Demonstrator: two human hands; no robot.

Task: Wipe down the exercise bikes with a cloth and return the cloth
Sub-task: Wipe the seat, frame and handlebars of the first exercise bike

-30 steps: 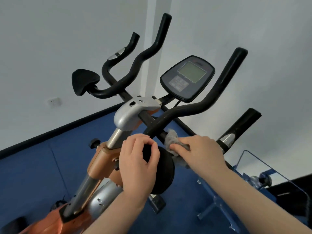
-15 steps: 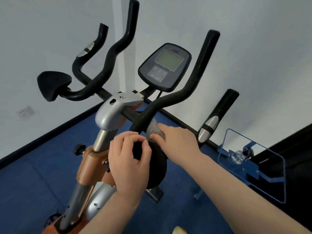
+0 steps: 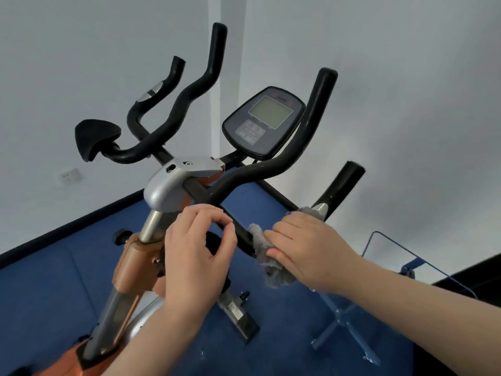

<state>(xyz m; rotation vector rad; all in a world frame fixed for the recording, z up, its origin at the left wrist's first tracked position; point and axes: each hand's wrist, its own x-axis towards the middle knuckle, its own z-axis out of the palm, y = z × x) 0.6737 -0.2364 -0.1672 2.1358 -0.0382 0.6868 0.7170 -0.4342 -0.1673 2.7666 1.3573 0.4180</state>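
Right hand (image 3: 311, 248) wraps the fuzzy grey cloth (image 3: 267, 263) around the black foam handlebar (image 3: 273, 172) of the orange-and-silver exercise bike (image 3: 135, 256), bar axis running up-right from the grip. Left hand (image 3: 196, 256), just beside, curls around the black elbow pad (image 3: 214, 242).

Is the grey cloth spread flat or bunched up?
Bunched. The cloth is wrapped in folds around the black handlebar under the right hand, with a crumpled end hanging below.

The console (image 3: 264, 120) sits between the handlebars (image 3: 295, 156), behind both hands.
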